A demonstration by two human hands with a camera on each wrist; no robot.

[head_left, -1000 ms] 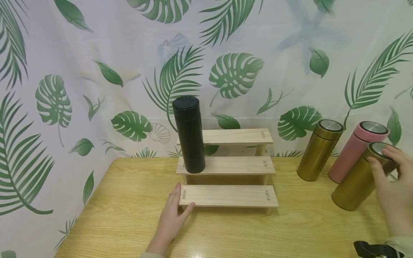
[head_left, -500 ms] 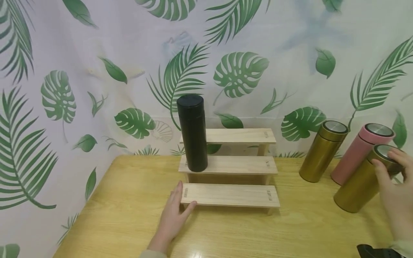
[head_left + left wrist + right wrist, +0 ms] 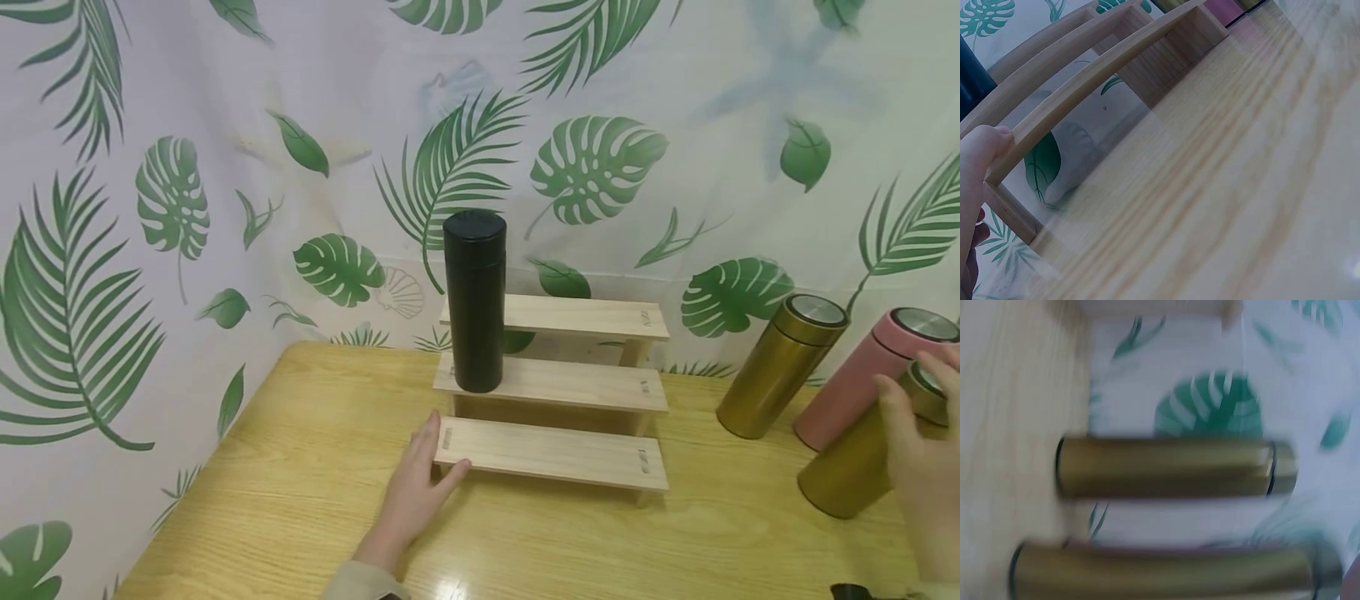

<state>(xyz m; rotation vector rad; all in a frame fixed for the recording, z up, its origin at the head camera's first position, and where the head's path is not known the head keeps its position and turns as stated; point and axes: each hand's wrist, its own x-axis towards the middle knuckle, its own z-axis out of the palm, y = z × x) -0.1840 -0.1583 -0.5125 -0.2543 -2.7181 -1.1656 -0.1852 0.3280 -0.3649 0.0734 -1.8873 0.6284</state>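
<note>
My left hand grips the left end of the lowest step of a pale wooden three-tier shelf; in the left wrist view the thumb lies on its front edge. On the middle step, at the left, stands a black thermos bottle. Over at the right, my right hand is spread around the steel-topped lid of the nearer gold thermos bottle, its thumb to the left of the lid. That bottle stands on the table. Only a sliver of this hand enters the right wrist view, beside the lid.
Behind the nearer gold bottle stand a pink thermos bottle and a second gold one, close together right of the shelf. A leaf-printed curtain hangs behind the wooden table and along its left side.
The head view has swung left, so everything sits farther right. Relative to the nearer gold bottle, my right hand has shifted slightly left. My left hand keeps its hold on the shelf.
</note>
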